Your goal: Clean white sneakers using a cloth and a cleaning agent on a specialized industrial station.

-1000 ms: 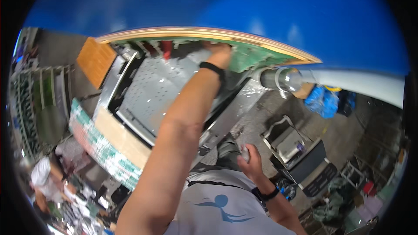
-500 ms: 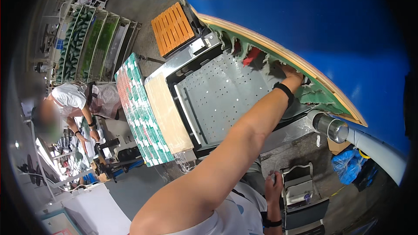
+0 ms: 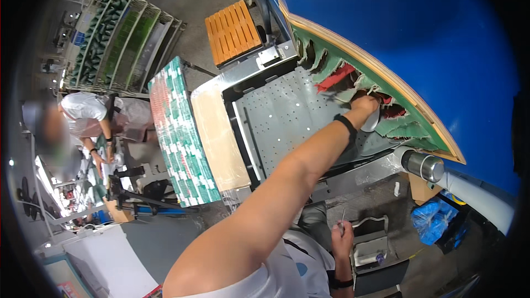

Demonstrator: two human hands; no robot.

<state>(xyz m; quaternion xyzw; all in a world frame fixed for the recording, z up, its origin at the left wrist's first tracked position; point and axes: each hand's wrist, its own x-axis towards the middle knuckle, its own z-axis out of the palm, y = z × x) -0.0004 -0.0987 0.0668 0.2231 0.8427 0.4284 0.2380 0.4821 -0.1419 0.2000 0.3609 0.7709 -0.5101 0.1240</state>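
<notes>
My left hand (image 3: 365, 105) reaches across to the ragged green cloth flaps (image 3: 411, 127) that hang below the blue panel's wooden edge. Its fingers are closed on a pale, round, flat piece (image 3: 371, 121). Red strips (image 3: 335, 79) show between the flaps nearby. Under that hand lies a grey perforated tray (image 3: 276, 116). Low beside my body, my right hand (image 3: 342, 238) is closed around a thin metal tool (image 3: 343, 216); its exact kind is too small to tell.
A green-and-white patterned board (image 3: 179, 138) and a beige wrapped strip (image 3: 215, 138) border the tray. Beyond stand an orange slatted stool (image 3: 233, 32) and a rack of green cones (image 3: 105, 38). A steel cylinder (image 3: 424, 166) and blue bag (image 3: 433, 221) are right. A co-worker (image 3: 85, 118) stands left.
My left hand has come out from under the flaps, drawing back slightly, and the pale round piece now shows in it. More of the red strip is visible. The whole view has shifted a little.
</notes>
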